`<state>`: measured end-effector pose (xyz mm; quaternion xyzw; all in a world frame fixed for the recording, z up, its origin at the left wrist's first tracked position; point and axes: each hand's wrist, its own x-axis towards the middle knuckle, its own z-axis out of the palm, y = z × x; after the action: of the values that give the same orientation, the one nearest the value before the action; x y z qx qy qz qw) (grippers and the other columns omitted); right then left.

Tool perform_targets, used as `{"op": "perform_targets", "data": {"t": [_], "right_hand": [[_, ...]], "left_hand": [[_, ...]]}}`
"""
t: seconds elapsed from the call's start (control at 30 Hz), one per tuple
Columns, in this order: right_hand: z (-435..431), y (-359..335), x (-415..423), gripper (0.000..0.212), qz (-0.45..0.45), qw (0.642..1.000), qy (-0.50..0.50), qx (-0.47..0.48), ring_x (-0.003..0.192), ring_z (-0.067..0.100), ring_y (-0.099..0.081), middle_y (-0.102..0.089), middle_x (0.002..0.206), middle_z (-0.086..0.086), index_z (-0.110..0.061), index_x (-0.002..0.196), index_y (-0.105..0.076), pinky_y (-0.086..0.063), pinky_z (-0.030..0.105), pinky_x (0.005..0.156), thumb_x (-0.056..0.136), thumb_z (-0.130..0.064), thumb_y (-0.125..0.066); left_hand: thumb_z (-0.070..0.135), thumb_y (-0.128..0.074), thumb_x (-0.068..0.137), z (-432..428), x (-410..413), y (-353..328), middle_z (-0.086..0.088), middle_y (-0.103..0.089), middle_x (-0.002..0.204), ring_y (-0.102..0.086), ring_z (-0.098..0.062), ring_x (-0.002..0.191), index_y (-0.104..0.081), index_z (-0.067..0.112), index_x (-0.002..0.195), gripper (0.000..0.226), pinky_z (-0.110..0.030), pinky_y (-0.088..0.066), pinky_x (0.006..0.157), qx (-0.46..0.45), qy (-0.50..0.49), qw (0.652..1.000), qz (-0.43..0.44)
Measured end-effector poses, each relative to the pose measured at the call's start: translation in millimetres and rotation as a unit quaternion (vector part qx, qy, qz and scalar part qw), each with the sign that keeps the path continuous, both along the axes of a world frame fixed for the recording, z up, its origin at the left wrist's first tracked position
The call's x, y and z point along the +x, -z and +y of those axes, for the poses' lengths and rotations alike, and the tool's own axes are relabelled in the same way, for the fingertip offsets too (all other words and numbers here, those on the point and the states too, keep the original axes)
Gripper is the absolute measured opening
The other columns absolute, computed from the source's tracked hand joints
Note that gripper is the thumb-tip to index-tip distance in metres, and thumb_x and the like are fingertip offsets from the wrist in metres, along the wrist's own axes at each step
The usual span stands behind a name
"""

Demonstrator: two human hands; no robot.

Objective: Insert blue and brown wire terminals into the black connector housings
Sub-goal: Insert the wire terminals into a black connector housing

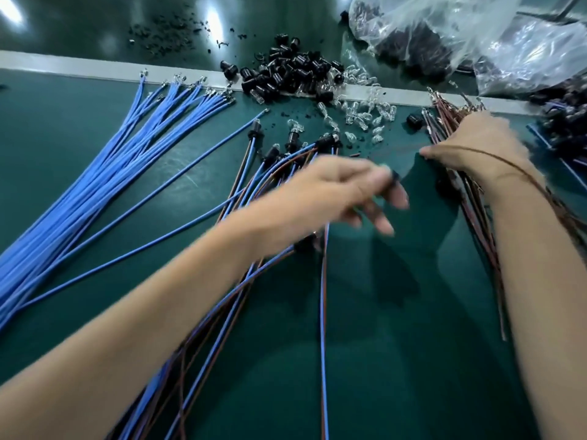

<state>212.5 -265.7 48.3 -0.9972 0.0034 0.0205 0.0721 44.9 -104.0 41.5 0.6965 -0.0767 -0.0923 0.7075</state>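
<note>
The left hand [346,192] hovers blurred over the counter [397,344], above a spread of paired blue-and-brown leads [241,296]. A small dark piece sits at its thumb and forefinger, but whether it is gripped cannot be told. The right hand [476,144] curls its fingers into the brown wires [476,223] at the right, and one strand drapes over the wrist. Loose blue wires [95,179] fan at the left. The black connector housings [286,74] are heaped at the far edge, beside clear bulbs [365,109] and a plastic bag [476,36].

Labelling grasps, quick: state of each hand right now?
Left hand: pinches black housing, blurred.
Right hand: on brown wires; grip cannot be told.
</note>
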Motion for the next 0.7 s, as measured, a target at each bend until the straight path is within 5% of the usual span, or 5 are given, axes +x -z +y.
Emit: {"op": "perform_targets", "data": {"t": [0.1, 0.2, 0.37, 0.5, 0.7], "right_hand": [[-4, 4, -3, 0.042, -0.012, 1.000, 0.009, 0.022, 0.097, 0.036, -0.055, -0.054, 0.098, 0.020, -0.005, 0.090, -0.059, -0.043, 0.038, 0.079, 0.081, -0.045, -0.070], [-6, 7, -5, 0.035, -0.014, 0.998, 0.029, 0.050, 0.105, 0.038, -0.054, -0.056, 0.106, 0.022, -0.006, 0.097, -0.065, -0.043, 0.041, 0.088, 0.085, -0.038, -0.066], [-4, 8, -6, 0.029, 0.006, 0.998, 0.023, 0.051, 0.098, 0.036, -0.054, -0.060, 0.115, 0.022, -0.008, 0.106, -0.068, -0.044, 0.039, 0.091, 0.086, -0.026, -0.059], [-6, 6, -7, 0.024, 0.013, 0.997, 0.020, 0.075, 0.086, 0.030, -0.050, -0.063, 0.109, 0.020, -0.008, 0.100, -0.070, -0.044, 0.038, 0.092, 0.088, -0.024, -0.057], [-13, -9, -13, 0.023, -0.026, 0.995, 0.011, 0.100, 0.097, 0.035, -0.061, -0.067, 0.104, 0.020, 0.002, 0.097, -0.068, -0.047, 0.036, 0.082, 0.085, -0.011, -0.054]], "left_hand": [[0.015, -0.038, 0.102, 38, 14, -2, 0.001, -0.066, 0.084, -0.060, -0.004, 0.068, -0.060, 0.012, 0.087, 0.027, -0.016, -0.040, 0.062, -0.033, -0.249, 0.967, -0.040], [0.021, -0.040, 0.102, 65, 20, 9, -0.005, -0.057, 0.117, -0.054, -0.009, 0.101, -0.056, 0.017, 0.087, 0.022, -0.019, -0.047, 0.084, 0.137, -0.462, 0.872, -0.086], [0.030, -0.043, 0.099, 62, 17, 17, -0.010, -0.024, 0.150, -0.024, -0.022, 0.136, -0.057, 0.004, 0.101, 0.029, -0.029, -0.025, 0.097, 0.345, -0.580, 0.730, -0.107], [0.018, -0.044, 0.098, 45, 11, 17, -0.013, -0.057, 0.114, -0.056, -0.017, 0.102, -0.056, -0.006, 0.104, 0.027, -0.031, -0.048, 0.084, 0.275, -0.397, 0.843, -0.236], [0.017, -0.048, 0.093, 20, 2, 8, -0.010, -0.065, 0.096, -0.065, -0.015, 0.080, -0.059, 0.000, 0.102, 0.022, -0.040, -0.054, 0.083, 0.157, -0.180, 0.959, -0.155]]}}
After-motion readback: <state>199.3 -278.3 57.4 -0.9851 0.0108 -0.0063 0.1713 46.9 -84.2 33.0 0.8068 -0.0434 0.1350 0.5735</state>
